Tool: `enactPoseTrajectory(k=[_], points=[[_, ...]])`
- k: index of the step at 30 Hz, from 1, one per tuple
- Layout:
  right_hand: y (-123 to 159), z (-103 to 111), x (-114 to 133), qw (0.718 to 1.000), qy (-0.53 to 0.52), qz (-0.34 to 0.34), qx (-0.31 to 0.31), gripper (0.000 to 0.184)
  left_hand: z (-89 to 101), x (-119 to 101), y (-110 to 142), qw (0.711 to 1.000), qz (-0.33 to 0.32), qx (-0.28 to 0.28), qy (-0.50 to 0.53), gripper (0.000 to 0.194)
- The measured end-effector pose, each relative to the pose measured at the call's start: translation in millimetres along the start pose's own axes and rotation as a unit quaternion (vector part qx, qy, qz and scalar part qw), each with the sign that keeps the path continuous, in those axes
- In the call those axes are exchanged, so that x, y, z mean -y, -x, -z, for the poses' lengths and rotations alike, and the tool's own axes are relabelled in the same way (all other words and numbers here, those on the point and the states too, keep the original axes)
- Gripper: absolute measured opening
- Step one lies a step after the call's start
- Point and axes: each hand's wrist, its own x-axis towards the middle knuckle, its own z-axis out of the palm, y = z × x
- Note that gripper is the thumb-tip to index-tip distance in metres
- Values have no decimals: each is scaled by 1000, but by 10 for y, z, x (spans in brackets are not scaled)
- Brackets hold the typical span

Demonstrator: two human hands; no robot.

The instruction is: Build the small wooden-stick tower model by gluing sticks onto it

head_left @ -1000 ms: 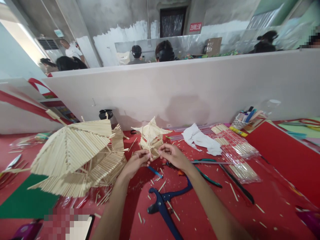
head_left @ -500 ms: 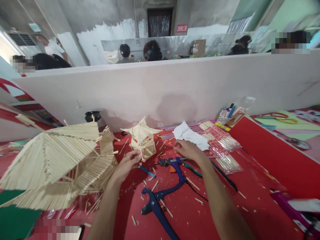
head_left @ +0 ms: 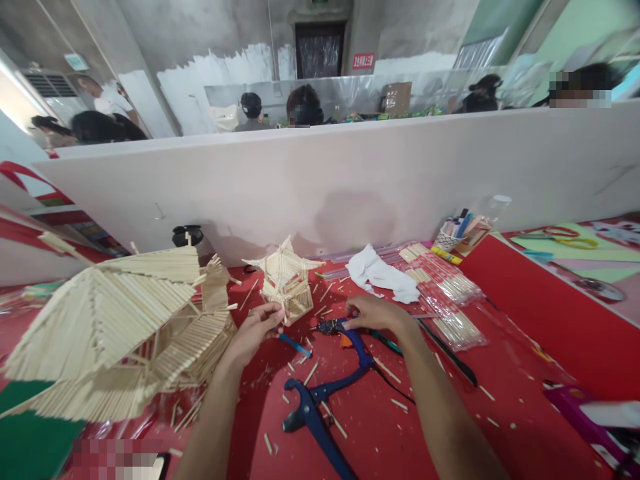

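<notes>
Glue gun (head_left: 356, 341) under the right hand (head_left: 374, 315), small stick pavilion (head_left: 286, 280) at the left hand (head_left: 259, 328)

The left forearm runs up from the bottom edge, leaning slightly rightward, with the hand palm inward. Its fingers are pinched together on a pale stick (head_left: 286, 317) at the pavilion's lower front corner; whether that stick is fixed to the model cannot be told. The pavilion stands upright on the red table (head_left: 385, 427), near the partition (head_left: 270, 180).

The right forearm slants in from the lower right, back of the hand upward. Its fingers bend down over the rear of the glue gun, the tips seeming to touch it; whether they grip cannot be told. The nozzle points left, towards the pavilion. A blue cutter (head_left: 307, 408) lies in front, and a white tissue (head_left: 379, 272) just behind the right hand.

One second ago both hands were together at the pavilion. Half a second ago the right hand was already apart, raised between the tissue and the gun, leaving the gun in plain sight; now it is lower and covers part of it. The left hand keeps its pinch, and the pavilion has stayed in place.
</notes>
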Motion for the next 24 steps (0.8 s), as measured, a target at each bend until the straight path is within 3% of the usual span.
enactPoseTrajectory(k=[5,11,24], points=[[12,10,49,1000,19,0,-5,23,-18,-30,9,1000,-1,-3,-6,36],[-6,26,55,997,64,-13,45,27,-52,-80,35,1000,1,-6,-6,39],[-4,15,55,996,58,-6,60,20,-82,-117,64,1000,3,-12,-16,41]])
